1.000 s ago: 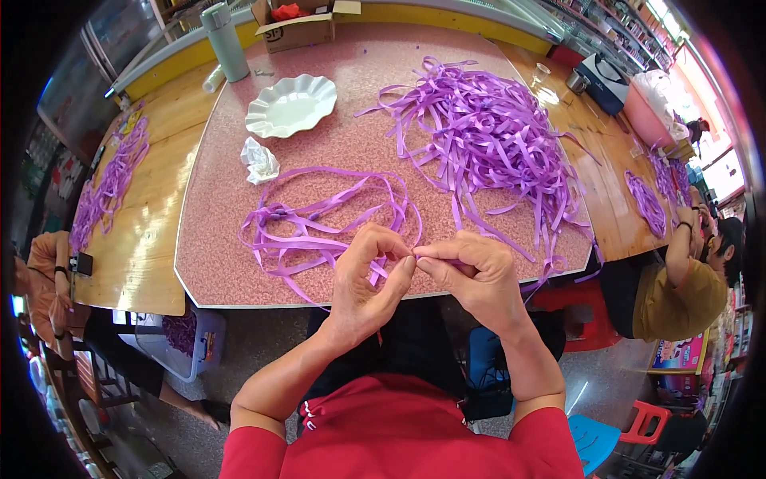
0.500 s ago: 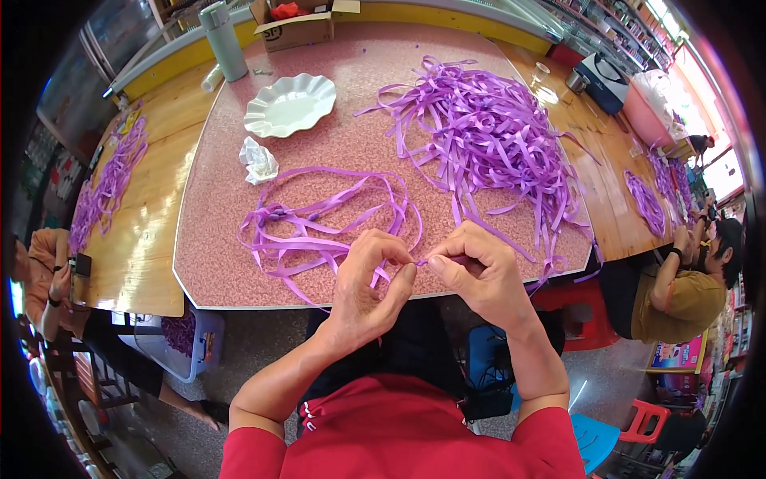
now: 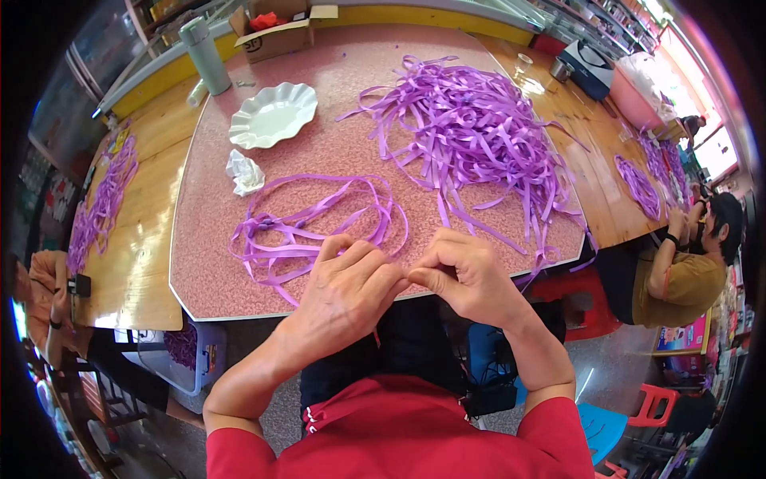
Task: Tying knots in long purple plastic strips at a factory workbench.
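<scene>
Pink tabletop: white dish; left hand overlaps ribbon loops

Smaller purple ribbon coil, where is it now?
In the head view, the smaller coil lies left of centre on the pink tabletop, just beyond the left hand, near the white wad, left of the big ribbon pile.

Close downward fisheye view from the head
</scene>
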Available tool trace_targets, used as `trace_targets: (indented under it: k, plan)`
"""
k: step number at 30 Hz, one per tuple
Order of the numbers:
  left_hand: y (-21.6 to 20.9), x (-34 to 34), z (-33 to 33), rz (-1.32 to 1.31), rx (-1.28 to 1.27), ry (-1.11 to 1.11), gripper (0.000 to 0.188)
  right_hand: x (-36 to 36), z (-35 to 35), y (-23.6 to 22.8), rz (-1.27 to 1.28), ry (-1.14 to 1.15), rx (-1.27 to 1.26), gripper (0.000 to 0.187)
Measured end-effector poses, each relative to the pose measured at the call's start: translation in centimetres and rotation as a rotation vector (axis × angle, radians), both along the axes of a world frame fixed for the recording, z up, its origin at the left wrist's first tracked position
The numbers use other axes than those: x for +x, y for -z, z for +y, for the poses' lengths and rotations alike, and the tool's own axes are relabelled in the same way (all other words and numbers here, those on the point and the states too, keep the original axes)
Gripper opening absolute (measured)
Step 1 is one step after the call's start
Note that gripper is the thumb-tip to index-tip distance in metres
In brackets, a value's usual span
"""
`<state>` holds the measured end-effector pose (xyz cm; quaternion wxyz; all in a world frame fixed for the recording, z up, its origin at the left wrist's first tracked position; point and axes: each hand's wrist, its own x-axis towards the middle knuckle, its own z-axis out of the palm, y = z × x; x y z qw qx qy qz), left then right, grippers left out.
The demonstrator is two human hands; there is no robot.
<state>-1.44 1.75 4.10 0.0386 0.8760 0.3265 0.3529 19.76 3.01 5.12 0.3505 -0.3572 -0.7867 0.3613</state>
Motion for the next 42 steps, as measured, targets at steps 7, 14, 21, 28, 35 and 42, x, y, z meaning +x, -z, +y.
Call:
trace_targets:
  k: [7, 14, 21, 28, 35, 42]
  plan:
    - [-0.2, -3.7, -0.3, 0.011, -0.274, 0.194, 0.013, 0.7, 0.5, 0.5, -0.008, -0.075, 0.110, 0.007]
    - [0.9, -5.8, -1.6, -0.259, -0.613, -0.125, 0.011, 3.4, 1.9, 0.3, 0.232, 0.152, -0.199, 0.015]
    - [-0.5, -0.4, -0.1, -0.308, -0.407, -0.050, 0.026, 1.7, 0.9, -0.1, 0.218, 0.085, -0.161, 0.013]
    - [-0.1, 0.2, 0.8, -0.239, -0.309, 0.077, 0.013, 1.3, 0.7, -0.2, 0.177, 0.046, -0.093, 0.011]
    - [0.7, -1.2, -0.2, -0.234, -0.463, 0.109, 0.007, 1.5, 1.1, 1.5, 0.147, 0.019, -0.029, 0.008]
    - [1.6, -3.2, -0.6, -0.572, -0.823, -0.054, 0.019, 3.9, 1.3, 0.9, 0.189, 0.177, -0.108, 0.010]
